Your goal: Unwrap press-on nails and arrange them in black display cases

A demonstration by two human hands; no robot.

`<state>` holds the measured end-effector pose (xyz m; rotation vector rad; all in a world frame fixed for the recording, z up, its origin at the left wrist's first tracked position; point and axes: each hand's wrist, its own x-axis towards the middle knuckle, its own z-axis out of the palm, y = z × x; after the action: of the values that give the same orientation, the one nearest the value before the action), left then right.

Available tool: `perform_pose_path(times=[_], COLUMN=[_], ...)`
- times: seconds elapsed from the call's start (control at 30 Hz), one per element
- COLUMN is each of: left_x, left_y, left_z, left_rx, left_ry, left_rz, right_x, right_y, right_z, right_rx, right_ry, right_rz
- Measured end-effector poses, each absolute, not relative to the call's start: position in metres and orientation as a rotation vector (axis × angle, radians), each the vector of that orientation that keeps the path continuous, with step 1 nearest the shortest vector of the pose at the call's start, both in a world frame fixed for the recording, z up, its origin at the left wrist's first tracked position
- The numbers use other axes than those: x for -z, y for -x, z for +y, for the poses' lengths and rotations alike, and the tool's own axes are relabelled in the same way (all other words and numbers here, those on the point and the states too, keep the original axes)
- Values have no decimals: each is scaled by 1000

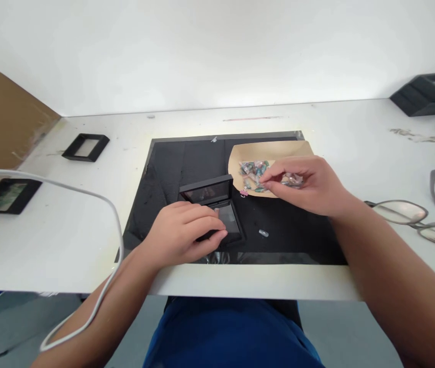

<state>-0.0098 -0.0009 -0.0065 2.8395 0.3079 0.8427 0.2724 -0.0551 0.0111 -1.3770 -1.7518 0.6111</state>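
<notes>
My left hand (187, 232) lies over an open black hinged case (236, 225), its thumb and index fingertips together above the base. Whatever they pinch, if anything, is hidden. The case lid (208, 190) stands raised behind the fingers, and a clear sheet or pane shows in the base. Over on the right, my right hand (305, 181) reaches into a tan paper tray (274, 149), thumb and index finger closed at the pile. Small glossy pieces (254, 168), like false nails in pink, green and clear, fill the tray. One shiny piece (263, 233) lies alone on the mat.
A black mat (164, 168) covers the white table's middle. Black frames (86, 147) sit at left, with a picture-like one (9, 196) nearer. A white cable (120, 230) loops across my left forearm. Eyeglasses (401, 212) and dark boxes (420, 95) are at right.
</notes>
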Motion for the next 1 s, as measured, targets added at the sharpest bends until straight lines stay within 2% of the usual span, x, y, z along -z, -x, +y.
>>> perform_pose_path(times=[0.13,0.33,0.47,0.63,0.87,1.0], left_x=[6,-6,-13,-25,-50,-51], left_y=[7,-13,-55,-82,-53,-26], left_z=[-5,4,22,26,4,-7], left_rx=[-939,-1222,-1212,-1041,-1103,-1256], left_ry=[-2911,-2917,-2953,-3011,-2916,-2845], left_rz=[232,192,372,591,598,540], right_x=[-17,-17,-19,-20,-12,-10], right_y=[-265,-263,-264,-267,-267,-266], right_z=[-60,-60,-61,-61,-56,-58], right_rx=[-672,-1176,-1306,-1359,-1365,-1366], right_ry=[1224,855,644,605,617,658], right_rz=[-1744,-1480,-1366,-1328,-1366,-1389])
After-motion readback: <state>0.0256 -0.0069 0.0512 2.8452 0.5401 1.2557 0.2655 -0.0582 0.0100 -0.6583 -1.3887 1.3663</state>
